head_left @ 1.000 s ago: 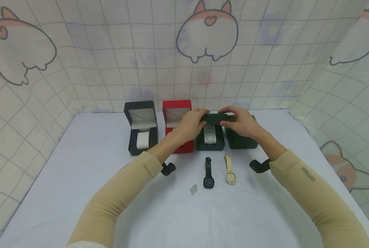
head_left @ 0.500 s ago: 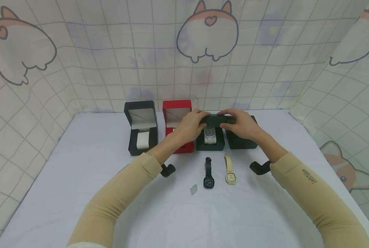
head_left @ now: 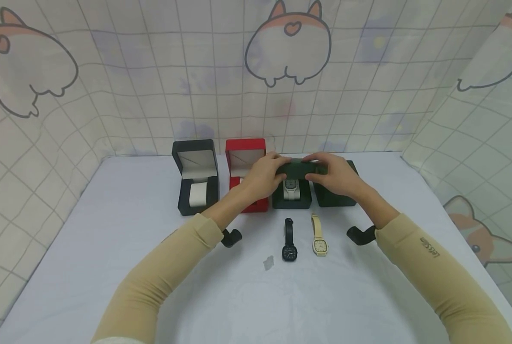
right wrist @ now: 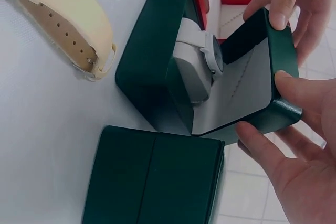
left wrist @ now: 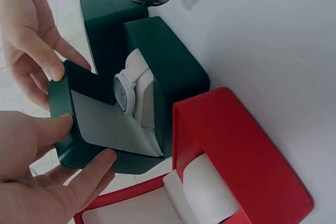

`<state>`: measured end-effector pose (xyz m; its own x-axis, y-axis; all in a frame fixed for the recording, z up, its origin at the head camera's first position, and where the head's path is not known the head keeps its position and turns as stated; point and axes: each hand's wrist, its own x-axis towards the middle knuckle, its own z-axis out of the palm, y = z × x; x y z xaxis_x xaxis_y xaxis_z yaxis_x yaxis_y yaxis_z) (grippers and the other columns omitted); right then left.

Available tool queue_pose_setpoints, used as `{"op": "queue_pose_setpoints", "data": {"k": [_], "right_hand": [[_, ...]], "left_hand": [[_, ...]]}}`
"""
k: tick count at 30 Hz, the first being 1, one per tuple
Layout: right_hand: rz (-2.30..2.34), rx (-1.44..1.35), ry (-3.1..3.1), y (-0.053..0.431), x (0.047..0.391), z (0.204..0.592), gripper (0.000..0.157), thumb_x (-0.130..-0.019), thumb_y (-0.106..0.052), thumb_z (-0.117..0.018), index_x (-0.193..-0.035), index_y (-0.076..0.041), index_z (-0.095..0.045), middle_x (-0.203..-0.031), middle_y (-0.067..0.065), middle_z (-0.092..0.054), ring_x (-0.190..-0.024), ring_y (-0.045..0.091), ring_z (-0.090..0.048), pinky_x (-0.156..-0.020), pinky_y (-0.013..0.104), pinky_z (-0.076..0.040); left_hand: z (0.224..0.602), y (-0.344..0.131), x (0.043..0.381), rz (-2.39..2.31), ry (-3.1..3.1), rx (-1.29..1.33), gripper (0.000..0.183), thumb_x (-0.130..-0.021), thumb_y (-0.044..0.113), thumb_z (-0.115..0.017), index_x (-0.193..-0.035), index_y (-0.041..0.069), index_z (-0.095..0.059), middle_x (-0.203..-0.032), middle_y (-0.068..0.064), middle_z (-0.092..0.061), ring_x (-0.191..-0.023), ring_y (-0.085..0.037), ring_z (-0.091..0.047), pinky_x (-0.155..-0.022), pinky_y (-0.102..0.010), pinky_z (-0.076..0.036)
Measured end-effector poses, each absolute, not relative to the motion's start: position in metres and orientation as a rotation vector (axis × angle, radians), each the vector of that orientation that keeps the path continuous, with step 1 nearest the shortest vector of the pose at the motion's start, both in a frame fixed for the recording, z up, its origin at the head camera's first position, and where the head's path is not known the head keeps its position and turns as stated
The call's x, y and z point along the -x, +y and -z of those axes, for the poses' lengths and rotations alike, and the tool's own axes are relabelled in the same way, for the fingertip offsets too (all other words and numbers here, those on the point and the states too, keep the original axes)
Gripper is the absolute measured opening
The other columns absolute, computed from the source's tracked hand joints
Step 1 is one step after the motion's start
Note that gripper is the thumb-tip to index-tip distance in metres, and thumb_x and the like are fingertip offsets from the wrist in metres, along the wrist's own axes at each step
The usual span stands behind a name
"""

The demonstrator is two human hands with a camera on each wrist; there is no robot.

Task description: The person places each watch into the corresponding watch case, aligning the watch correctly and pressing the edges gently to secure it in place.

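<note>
A green watch box (head_left: 292, 202) stands at the back of the table with its lid (head_left: 297, 169) partly lowered. My left hand (head_left: 262, 177) holds the lid's left corner, thumb on the front edge. On the lid's right corner, my right hand (head_left: 335, 174) grips in the same way. A white watch (left wrist: 125, 92) sits round the pale cushion (right wrist: 191, 72) inside the box. Both wrist views look in under the raised lid. In the head view the lid covers the upper part of the watch.
An open black box (head_left: 198, 191) and an open red box (head_left: 245, 143) stand to the left; a closed green box (head_left: 335, 197) is on the right. A black watch (head_left: 289, 246) and a cream watch (head_left: 319, 241) lie in front. A grey patch (head_left: 268, 262) marks the cloth.
Both hands have tipped the green box's lid a little further down and forward over the white watch. The other boxes and the two loose watches have stayed in place.
</note>
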<state>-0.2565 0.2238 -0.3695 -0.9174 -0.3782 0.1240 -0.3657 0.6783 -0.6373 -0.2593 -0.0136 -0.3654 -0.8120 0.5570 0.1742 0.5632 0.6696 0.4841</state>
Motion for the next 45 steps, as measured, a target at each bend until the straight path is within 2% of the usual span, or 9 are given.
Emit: {"op": "queue_pose_setpoints", "data": {"k": [7,11,15,28,38,45], "right_hand": [[1.008,0.698,2.901,0.225,0.254,0.379,0.045,-0.095,-0.008,-0.074,-0.138,-0.004,-0.061,-0.142,0.016,-0.058,-0.132,0.039,-0.054,-0.107,0.056,-0.045],[0.902,0.762,2.919,0.222,0.253,0.386,0.038,-0.094,-0.003,-0.074,-0.131,0.000,-0.065,-0.144,0.019,-0.056,-0.133,0.039,-0.052,-0.103,0.049,-0.050],[0.831,0.803,2.948,0.219,0.251,0.387,0.030,-0.094,-0.001,-0.073,-0.123,0.004,-0.069,-0.142,0.022,-0.056,-0.133,0.040,-0.051,-0.101,0.049,-0.051],[0.758,0.819,2.956,0.214,0.246,0.387,0.028,-0.095,0.000,-0.072,-0.122,0.006,-0.068,-0.138,0.023,-0.059,-0.124,0.038,-0.060,-0.093,0.043,-0.057],[0.748,0.848,3.017,0.214,0.239,0.380,0.024,-0.092,0.002,-0.074,-0.116,0.004,-0.070,-0.116,0.018,-0.068,-0.099,0.032,-0.067,-0.084,0.045,-0.058],[0.798,0.816,3.009,0.215,0.235,0.373,0.024,-0.093,0.002,-0.072,-0.117,0.005,-0.069,-0.114,0.019,-0.067,-0.106,0.037,-0.068,-0.088,0.045,-0.059]], "left_hand": [[0.370,-0.014,0.255,0.844,-2.885,0.970,0.045,-0.100,0.010,-0.068,-0.144,0.007,-0.059,-0.134,-0.015,-0.057,-0.118,-0.026,-0.059,-0.100,-0.032,-0.052],[0.375,-0.013,0.252,0.822,-2.942,0.979,0.043,-0.099,0.008,-0.070,-0.141,0.006,-0.063,-0.135,-0.015,-0.057,-0.122,-0.027,-0.057,-0.100,-0.032,-0.052],[0.379,-0.013,0.253,0.789,-2.952,0.955,0.040,-0.097,0.007,-0.072,-0.137,0.006,-0.066,-0.135,-0.015,-0.057,-0.123,-0.027,-0.055,-0.101,-0.032,-0.052],[0.382,-0.014,0.252,0.804,-2.945,0.967,0.037,-0.095,0.007,-0.075,-0.131,0.004,-0.069,-0.131,-0.014,-0.059,-0.120,-0.028,-0.054,-0.099,-0.034,-0.052],[0.383,-0.019,0.251,0.904,-2.924,0.960,0.038,-0.094,0.008,-0.076,-0.131,0.004,-0.069,-0.131,-0.013,-0.058,-0.121,-0.026,-0.056,-0.098,-0.032,-0.053],[0.380,-0.027,0.252,0.947,-2.926,0.916,0.039,-0.094,0.010,-0.076,-0.132,0.005,-0.069,-0.134,-0.013,-0.057,-0.119,-0.026,-0.057,-0.094,-0.032,-0.055]]}}
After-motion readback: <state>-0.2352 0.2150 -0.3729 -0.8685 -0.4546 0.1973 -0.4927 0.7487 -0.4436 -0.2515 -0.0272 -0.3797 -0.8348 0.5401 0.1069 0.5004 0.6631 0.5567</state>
